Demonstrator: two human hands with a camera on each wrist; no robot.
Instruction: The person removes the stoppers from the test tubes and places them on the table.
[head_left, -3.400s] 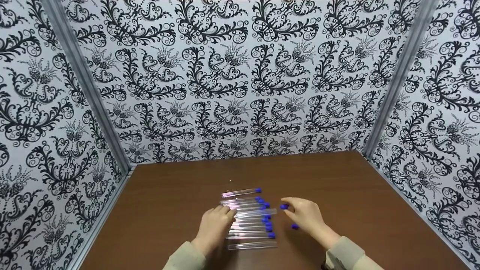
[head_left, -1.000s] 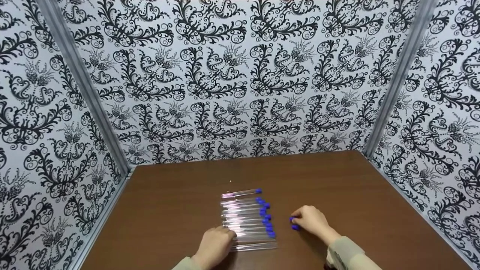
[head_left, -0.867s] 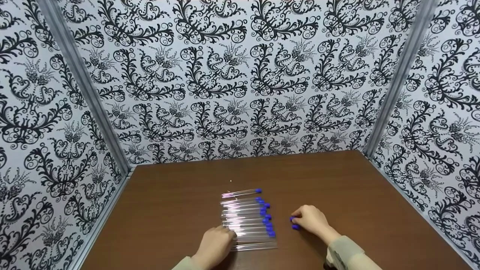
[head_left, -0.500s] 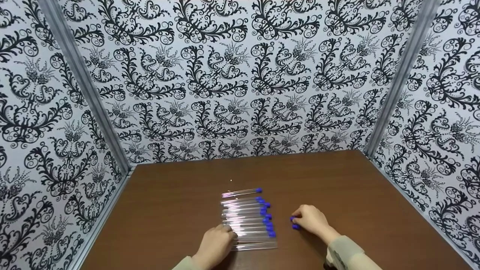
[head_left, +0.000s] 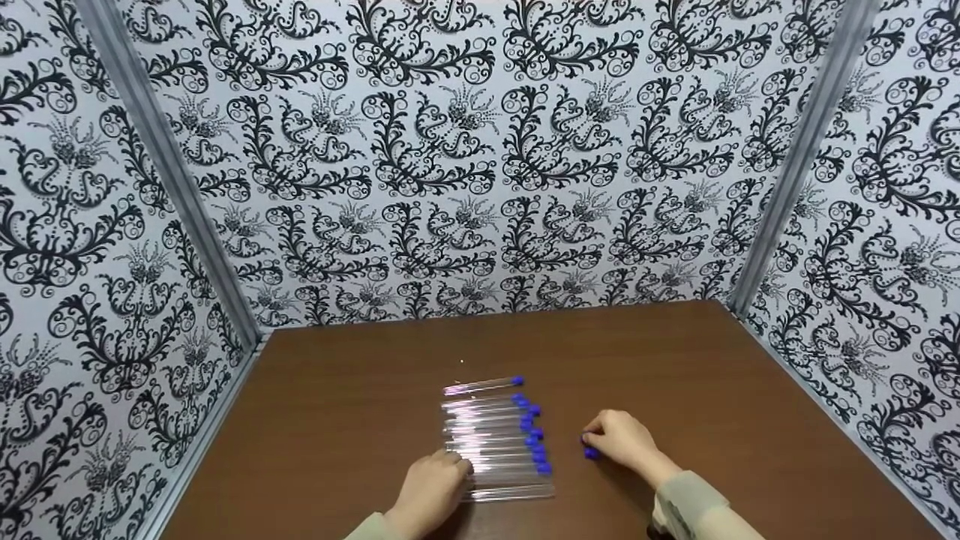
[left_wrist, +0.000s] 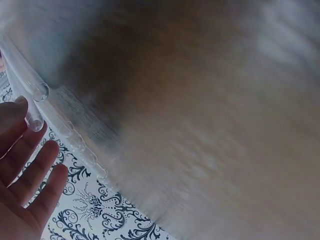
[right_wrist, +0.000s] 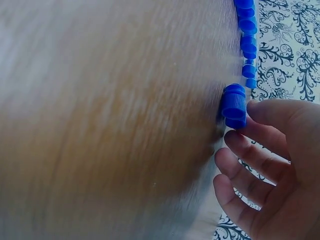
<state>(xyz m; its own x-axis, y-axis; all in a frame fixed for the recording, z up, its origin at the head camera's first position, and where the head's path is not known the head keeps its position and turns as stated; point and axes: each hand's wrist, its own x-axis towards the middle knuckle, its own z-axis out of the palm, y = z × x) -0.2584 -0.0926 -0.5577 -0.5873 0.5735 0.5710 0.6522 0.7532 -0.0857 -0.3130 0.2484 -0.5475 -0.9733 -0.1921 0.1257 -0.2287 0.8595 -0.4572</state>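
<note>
My left hand is low at the closed ends of a row of clear test tubes. In the left wrist view its thumb and index finger pinch the rounded end of one test tube; another tube's end lies beside it. The two nearest tubes show no cap. To the right of the row, my right hand pinches a blue cap down at the table, its other fingers loosely bent. A second blue cap stands right beside that one.
Several tubes with blue caps lie side by side, caps to the right. One capped tube lies slightly apart at the far end. Patterned walls enclose the brown table at the back and sides.
Since the oldest frame, my left hand has come nearer and lowered an uncapped tube to the row's near end. My right hand has brought its cap down beside the loose one. Lately both hands barely move.
</note>
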